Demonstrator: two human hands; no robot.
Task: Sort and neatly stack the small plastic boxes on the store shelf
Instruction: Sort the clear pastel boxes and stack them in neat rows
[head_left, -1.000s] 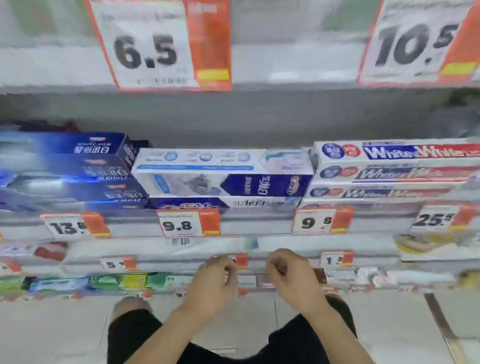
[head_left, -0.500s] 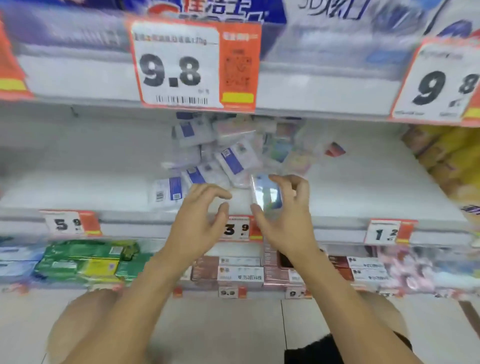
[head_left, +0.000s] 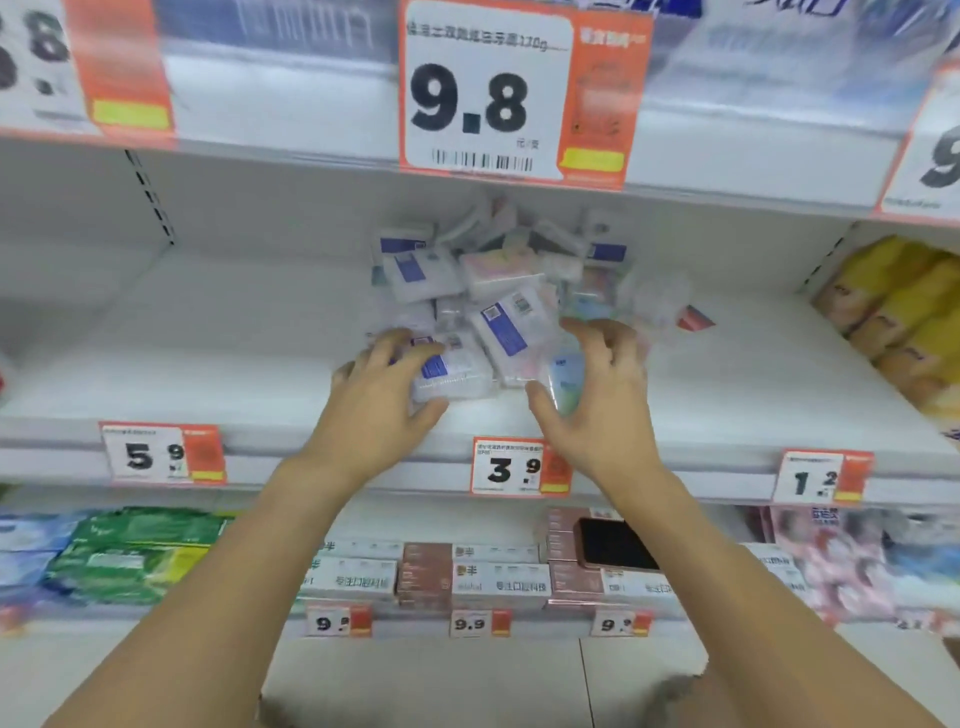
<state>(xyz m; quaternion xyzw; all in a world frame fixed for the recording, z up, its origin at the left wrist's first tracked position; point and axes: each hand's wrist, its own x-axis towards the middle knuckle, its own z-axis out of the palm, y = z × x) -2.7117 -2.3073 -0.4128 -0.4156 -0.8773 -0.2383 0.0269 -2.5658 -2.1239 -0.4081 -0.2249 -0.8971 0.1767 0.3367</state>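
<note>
White shelf, jumbled boxes, phone below

White metal shelving with orange-and-white price tags along the edges, yellow packs at right, pale tiled floor below.

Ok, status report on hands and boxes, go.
Left hand grips a blue-labelled box at the pile's front. Right hand holds a clear box upright. Pile of boxes unsorted behind. Nothing in the way.
</note>
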